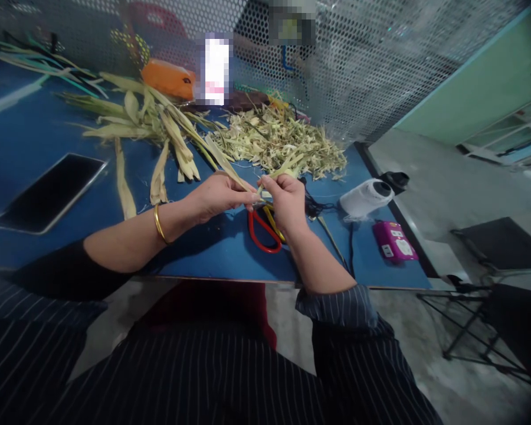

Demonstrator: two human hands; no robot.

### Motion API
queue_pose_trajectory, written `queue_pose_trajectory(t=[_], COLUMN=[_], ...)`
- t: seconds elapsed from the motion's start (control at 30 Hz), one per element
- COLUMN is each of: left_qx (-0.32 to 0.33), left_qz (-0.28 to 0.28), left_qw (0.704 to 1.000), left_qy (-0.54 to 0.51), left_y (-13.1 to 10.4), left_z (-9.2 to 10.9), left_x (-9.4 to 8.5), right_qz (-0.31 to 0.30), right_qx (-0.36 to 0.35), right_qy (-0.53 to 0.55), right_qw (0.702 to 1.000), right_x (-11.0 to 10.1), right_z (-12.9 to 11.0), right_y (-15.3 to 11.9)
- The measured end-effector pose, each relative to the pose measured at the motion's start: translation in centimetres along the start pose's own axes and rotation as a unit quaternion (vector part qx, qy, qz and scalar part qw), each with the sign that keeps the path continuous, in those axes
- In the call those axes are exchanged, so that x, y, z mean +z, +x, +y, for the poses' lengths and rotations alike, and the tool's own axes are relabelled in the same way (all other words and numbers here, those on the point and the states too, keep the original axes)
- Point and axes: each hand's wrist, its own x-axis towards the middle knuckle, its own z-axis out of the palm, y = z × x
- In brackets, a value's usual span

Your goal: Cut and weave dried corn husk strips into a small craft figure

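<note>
My left hand [225, 195] pinches the lower end of a long pale husk strip [223, 160], which slants up and away to the left. Close beside it, my right hand [285, 198] has its thumb and fingers pressed on a narrow greenish strip [292, 162]. The fingertips of both hands nearly meet. Just below them, scissors with red and yellow handles [265, 241] lie on the blue table [221, 260], partly hidden by my right hand. Whole dried husks [177, 141] lie beyond my left hand, and a heap of shredded husk [278, 139] lies beyond both hands.
A phone [48, 192] lies at the left. On the right are a white thread spool [365, 199], a purple packet [395, 241] and dark cords [316, 205]. An orange object [168, 78] sits before the perforated metal screen [349, 71]. Black folding chairs [504, 245] stand beyond the table's right edge.
</note>
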Motion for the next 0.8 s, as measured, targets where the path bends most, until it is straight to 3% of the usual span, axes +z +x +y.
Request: queue_pose_trajectory(t=[0.27, 0.47, 0.67, 0.8], left_qx=[-0.053, -0.007, 0.009, 0.004], left_qz=[0.017, 0.064, 0.045, 0.071], left_qw=[0.995, 0.998, 0.998, 0.997], left_qy=[-0.081, 0.020, 0.042, 0.042], left_y=[-0.1, -0.2, -0.2, -0.2], left_z=[0.9, 0.6, 0.2, 0.5], left_x=[0.1, 0.5, 0.6, 0.5], right_qz=[-0.022, -0.023, 0.003, -0.005], right_qx=[-0.018, -0.023, -0.032, -0.080], right_qy=[-0.002, -0.022, -0.072, -0.199], right_qw=[1.000, 0.999, 0.997, 0.977], right_x=[-0.9, -0.5, -0.3, -1.1], right_z=[-0.7, -0.5, 0.2, -0.7], right_y=[0.5, 0.2, 0.2, 0.0])
